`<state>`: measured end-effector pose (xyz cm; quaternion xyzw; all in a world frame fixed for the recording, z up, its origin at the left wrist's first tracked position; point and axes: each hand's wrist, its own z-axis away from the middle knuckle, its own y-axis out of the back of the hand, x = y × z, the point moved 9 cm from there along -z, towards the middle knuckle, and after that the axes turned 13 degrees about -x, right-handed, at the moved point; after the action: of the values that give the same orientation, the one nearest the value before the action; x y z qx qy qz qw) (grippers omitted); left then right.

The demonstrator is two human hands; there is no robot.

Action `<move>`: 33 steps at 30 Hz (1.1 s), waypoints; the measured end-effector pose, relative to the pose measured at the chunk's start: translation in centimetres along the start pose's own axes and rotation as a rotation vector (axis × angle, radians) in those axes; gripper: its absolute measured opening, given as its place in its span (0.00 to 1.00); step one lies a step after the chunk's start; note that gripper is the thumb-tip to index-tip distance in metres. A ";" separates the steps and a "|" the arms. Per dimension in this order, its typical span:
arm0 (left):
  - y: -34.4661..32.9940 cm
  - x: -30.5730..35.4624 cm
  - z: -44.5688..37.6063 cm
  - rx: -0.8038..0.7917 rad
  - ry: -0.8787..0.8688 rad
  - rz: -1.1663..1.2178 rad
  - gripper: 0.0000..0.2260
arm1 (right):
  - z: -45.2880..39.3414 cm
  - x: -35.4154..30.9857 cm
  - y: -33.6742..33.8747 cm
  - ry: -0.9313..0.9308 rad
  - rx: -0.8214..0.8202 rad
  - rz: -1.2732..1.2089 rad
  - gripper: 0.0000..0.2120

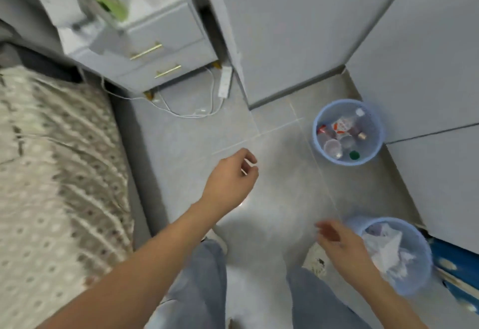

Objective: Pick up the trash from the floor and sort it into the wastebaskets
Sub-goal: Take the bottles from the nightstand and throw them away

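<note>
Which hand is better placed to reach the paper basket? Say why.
Right. The right hand hangs beside the paper basket; the left hand is over the floor, farther off.

A bed point(51, 160) in a patterned cover lay far left of the hands. Beyond them stood a grey drawer unit point(166, 51) with brass handles point(146, 51) — a power strip point(225, 81) and white cable point(181, 111) on the floor beside it. Grey cabinets point(298, 30) rose ahead and right.
</note>
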<state>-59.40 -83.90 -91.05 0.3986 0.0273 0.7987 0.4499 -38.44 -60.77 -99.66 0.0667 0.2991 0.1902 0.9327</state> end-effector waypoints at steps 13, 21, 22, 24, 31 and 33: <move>32.4 -5.3 15.4 0.415 -0.048 0.268 0.03 | 0.2 -43.4 -8.3 0.423 -0.187 0.465 0.11; 48.2 -4.2 16.3 0.475 -0.114 0.260 0.03 | 1.1 -66.7 -10.0 0.550 -0.005 0.497 0.05; 49.8 -3.7 15.6 0.485 -0.123 0.246 0.04 | 0.6 -69.1 -9.5 0.571 0.049 0.506 0.06; 52.6 -2.4 13.3 0.497 -0.135 0.195 0.07 | -0.6 -73.5 -8.3 0.600 0.157 0.531 0.11; 57.2 2.2 0.1 0.374 -0.056 -0.072 0.22 | -11.3 -81.1 -3.5 0.460 0.333 0.658 0.25; 57.8 2.6 -4.5 0.347 -0.008 -0.149 0.25 | -15.9 -81.5 -2.8 0.388 0.299 0.684 0.27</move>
<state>-103.38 -114.91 -69.23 0.4701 0.1923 0.7449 0.4327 -107.84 -95.32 -69.80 0.2597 0.4544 0.4523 0.7222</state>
